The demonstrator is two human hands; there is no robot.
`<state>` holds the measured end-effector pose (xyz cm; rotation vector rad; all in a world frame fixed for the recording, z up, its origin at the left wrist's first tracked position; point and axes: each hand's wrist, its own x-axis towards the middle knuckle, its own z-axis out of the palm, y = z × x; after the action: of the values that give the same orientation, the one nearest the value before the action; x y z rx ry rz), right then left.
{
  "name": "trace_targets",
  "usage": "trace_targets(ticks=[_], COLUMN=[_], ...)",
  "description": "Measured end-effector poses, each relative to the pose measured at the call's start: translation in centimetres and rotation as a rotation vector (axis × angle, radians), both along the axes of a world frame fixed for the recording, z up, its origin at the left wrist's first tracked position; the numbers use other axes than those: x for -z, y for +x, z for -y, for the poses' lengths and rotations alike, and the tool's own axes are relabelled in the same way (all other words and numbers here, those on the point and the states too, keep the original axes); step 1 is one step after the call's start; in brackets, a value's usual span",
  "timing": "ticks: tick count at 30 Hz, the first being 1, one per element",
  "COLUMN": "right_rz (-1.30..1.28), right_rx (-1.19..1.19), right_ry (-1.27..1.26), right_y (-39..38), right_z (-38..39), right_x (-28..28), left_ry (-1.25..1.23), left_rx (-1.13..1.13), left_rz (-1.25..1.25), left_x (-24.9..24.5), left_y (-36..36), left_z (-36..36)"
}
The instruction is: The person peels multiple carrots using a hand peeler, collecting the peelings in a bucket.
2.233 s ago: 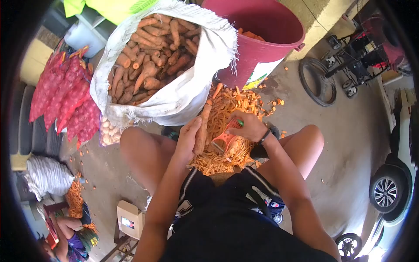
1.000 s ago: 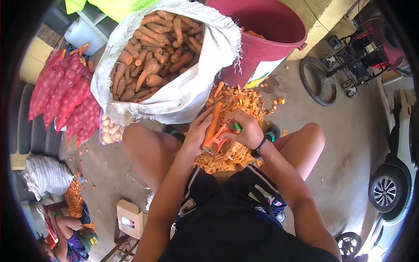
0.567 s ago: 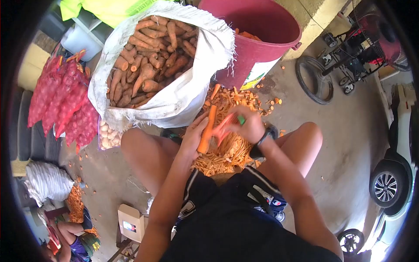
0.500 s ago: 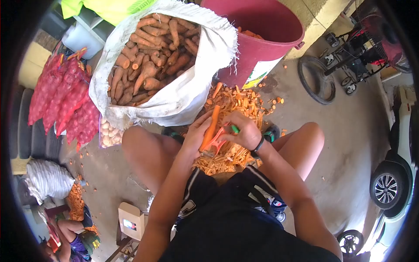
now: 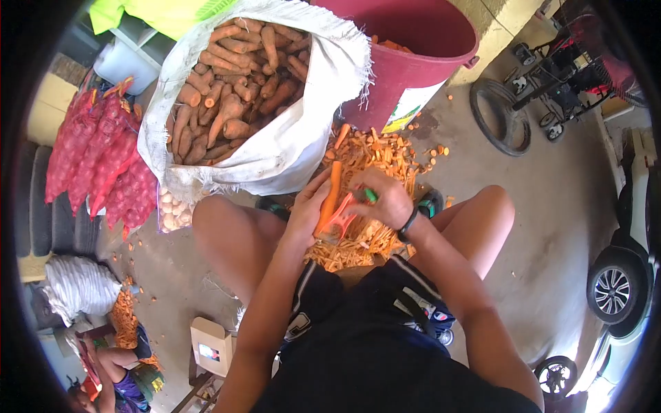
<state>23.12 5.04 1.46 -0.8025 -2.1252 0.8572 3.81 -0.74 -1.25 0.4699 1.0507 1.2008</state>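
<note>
My left hand (image 5: 308,212) is closed around a bright orange, peeled-looking carrot (image 5: 331,196), its tip pointing away from me. In my right hand (image 5: 387,199) is a peeler (image 5: 341,215) with an orange-red frame; a bit of green shows between the fingers. The peeler's head lies against or right beside the carrot's near end; exact contact cannot be made out. Below both hands spreads a heap of carrot peelings (image 5: 372,242) with cut carrot ends, between my feet. Just beyond my left hand stands a white woven sack (image 5: 275,162) full of unpeeled carrots (image 5: 231,110).
A dark red tub (image 5: 413,79) with some carrots inside stands behind the heap. Red mesh bags (image 5: 96,151) hang at left. Another person (image 5: 113,368) sits at lower left beside more peelings (image 5: 124,320). A loose tyre (image 5: 500,118) and a parked car (image 5: 620,282) are on the right.
The view has shifted slightly, so the sack and tub appear a little higher and further left. Both hands keep their holds on carrot and peeler, with little movement between them.
</note>
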Motion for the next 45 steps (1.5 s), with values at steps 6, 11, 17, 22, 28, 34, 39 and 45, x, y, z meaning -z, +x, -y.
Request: trace_targets(ticks=[6, 11, 17, 22, 28, 34, 39, 45], right_rz=[0.053, -0.028, 0.010, -0.005, -0.007, 0.048, -0.059, 0.059], right_rx=[0.433, 0.103, 0.187, 0.385, 0.008, 0.383, 0.040, 0.288], right_ry=[0.151, -0.040, 0.097, -0.050, 0.045, 0.089, -0.010, 0.087], right_y=[3.8, 1.0, 1.9, 3.6, -0.2, 3.9, 0.5, 2.7], right_z=[-7.0, -1.8, -4.4, -5.9, 0.1, -6.2, -0.9, -5.0], right_x=[0.8, 0.3, 0.4, 0.5, -0.6, 0.8, -0.2, 0.8], left_ry=[-0.007, 0.005, -0.054, -0.024, 0.002, -0.031, -0.032, -0.027], left_rx=[0.203, 0.036, 0.180, 0.166, 0.007, 0.129, -0.014, 0.144], left_rz=[-0.093, 0.088, 0.035, 0.004, 0.040, -0.008, 0.051, -0.102], left_x=[-1.4, 0.4, -0.6, -2.6, -1.0, -2.3, -0.6, -0.8], left_y=[-0.4, -0.6, -0.9, -0.1, 0.0, 0.3, -0.1, -0.3], left_z=[0.8, -0.3, 0.9, 0.7, 0.0, 1.0, -0.2, 1.0])
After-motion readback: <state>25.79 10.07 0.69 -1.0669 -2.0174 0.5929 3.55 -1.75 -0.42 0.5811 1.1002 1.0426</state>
